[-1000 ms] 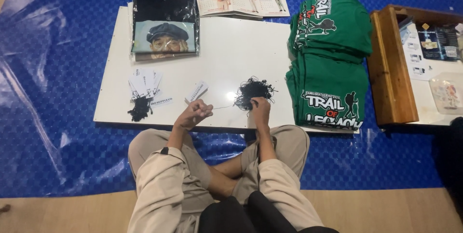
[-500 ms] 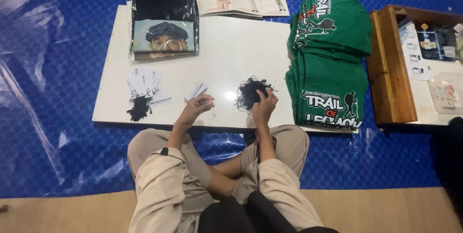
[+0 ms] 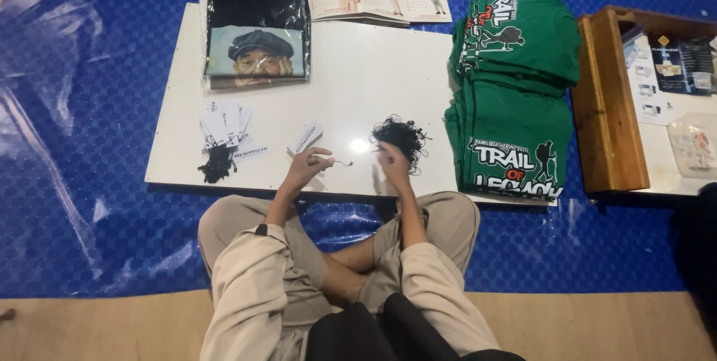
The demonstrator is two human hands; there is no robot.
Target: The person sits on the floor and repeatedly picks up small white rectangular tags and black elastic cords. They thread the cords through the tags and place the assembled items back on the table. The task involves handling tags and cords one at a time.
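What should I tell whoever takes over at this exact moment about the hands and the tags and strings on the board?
Left hand pinches a thin black string near a loose white tag. Right hand is open-fingered at the edge of the black string pile, not clearly gripping anything. Both are over the white board.
Done, it seems: a fan of white tags with black strings lies at the board's left.
Left, likely: the loose tag looks unstrung, and the pile is still full.
Nearby: stack of folded green shirts, bagged dark shirt.
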